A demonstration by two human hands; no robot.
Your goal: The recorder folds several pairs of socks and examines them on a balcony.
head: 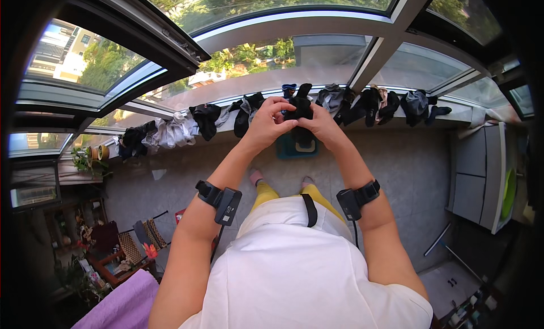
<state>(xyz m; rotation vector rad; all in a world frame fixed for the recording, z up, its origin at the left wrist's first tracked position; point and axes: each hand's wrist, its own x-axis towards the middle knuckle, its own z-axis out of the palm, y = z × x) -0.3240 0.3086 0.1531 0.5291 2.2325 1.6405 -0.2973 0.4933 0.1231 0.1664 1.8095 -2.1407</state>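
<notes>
My left hand (268, 121) and my right hand (321, 123) meet in front of the windowsill, both on a bunched black sock (298, 107). The thumbs nearly touch below it, and the left fingers curl at its left side. More black fabric (302, 135) hangs beneath the hands; whether it belongs to the same sock cannot be made out. Below on the floor stands a blue plastic basket (285, 150), partly hidden by that fabric. Black socks (206, 120), white socks (172, 131) and grey socks (330, 97) lie in clumps along the windowsill (228, 126).
An opened window sash (170, 40) juts inward at the upper left. Potted plants (97, 154) stand at the sill's left end. A grey cabinet (474, 176) is at the right. A lilac towel (121, 303) and a wooden rack (114, 265) are at the lower left.
</notes>
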